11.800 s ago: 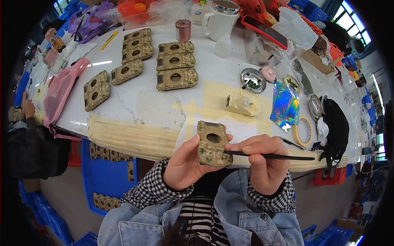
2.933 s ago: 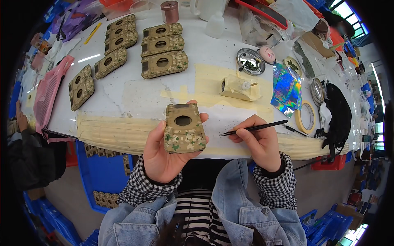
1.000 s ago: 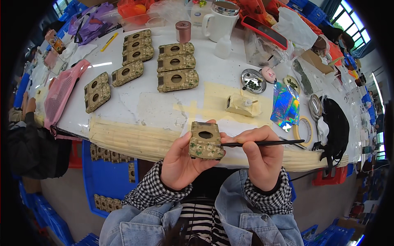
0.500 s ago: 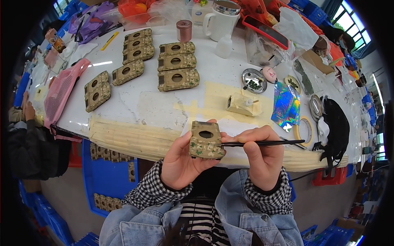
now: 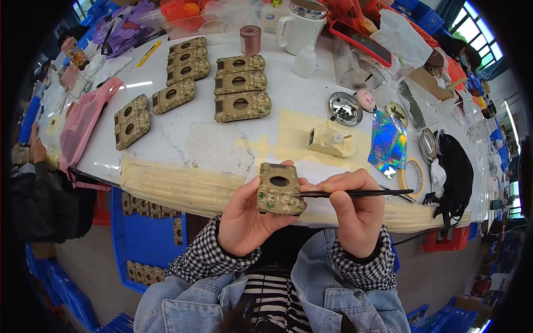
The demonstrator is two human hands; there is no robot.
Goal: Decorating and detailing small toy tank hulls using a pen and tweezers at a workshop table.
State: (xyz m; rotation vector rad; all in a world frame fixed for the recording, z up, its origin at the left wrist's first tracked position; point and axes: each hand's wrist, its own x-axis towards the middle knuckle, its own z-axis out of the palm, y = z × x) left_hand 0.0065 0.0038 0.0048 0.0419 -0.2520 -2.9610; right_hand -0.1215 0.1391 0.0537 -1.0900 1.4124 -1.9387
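Note:
My left hand [image 5: 241,222] holds a camouflage-patterned model tank hull [image 5: 282,202] near the table's front edge. Its round opening shows near the far end, and the thumb and fingers grip its sides. In my right hand [image 5: 358,213] are slim black tweezers [image 5: 377,193], held level between thumb and fingers. Their tip meets the hull's right side just below the opening; whether anything is in the tip is too small to tell. Beyond my hands, several matching hulls [image 5: 240,83] stand in rows on the white table.
A taped block [image 5: 330,140] sits ahead. To its right are a round metal tin [image 5: 345,109] with small dark green pieces, shiny holographic sheets [image 5: 387,139] and a tape roll [image 5: 412,176]. A white mug [image 5: 300,30] stands farther back. A blue tray [image 5: 147,238] with more hulls is below left.
Both hands, the hull and the tweezers stay almost in place. The view has shifted only very slightly.

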